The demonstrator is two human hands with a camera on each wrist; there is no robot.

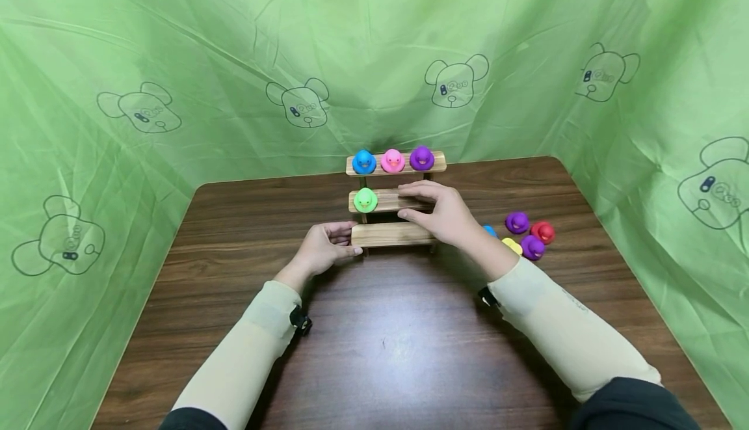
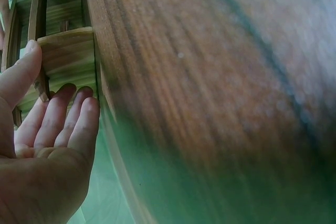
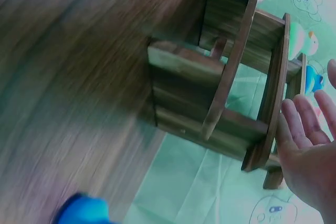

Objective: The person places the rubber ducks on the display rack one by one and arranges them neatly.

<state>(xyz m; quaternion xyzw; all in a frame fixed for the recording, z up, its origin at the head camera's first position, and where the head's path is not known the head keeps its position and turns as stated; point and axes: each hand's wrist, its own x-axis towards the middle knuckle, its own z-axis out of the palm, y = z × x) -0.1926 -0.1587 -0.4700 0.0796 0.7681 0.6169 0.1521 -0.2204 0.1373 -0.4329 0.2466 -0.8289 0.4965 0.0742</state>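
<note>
A three-tier wooden display rack stands on the brown table. My left hand holds the left end of its lowest tier, the thumb in front and the fingers behind. Over the right part of the middle tier is my right hand, its fingers extended and apart, with nothing seen between them. A green rubber duck sits at the middle tier's left end. On the top tier stand a blue duck, a pink duck and a purple duck.
Right of the rack lie loose ducks: a purple one, a red one, another purple one, a yellow one and a blue one, the last two partly hidden by my right arm. Green cloth encloses the table's back and sides.
</note>
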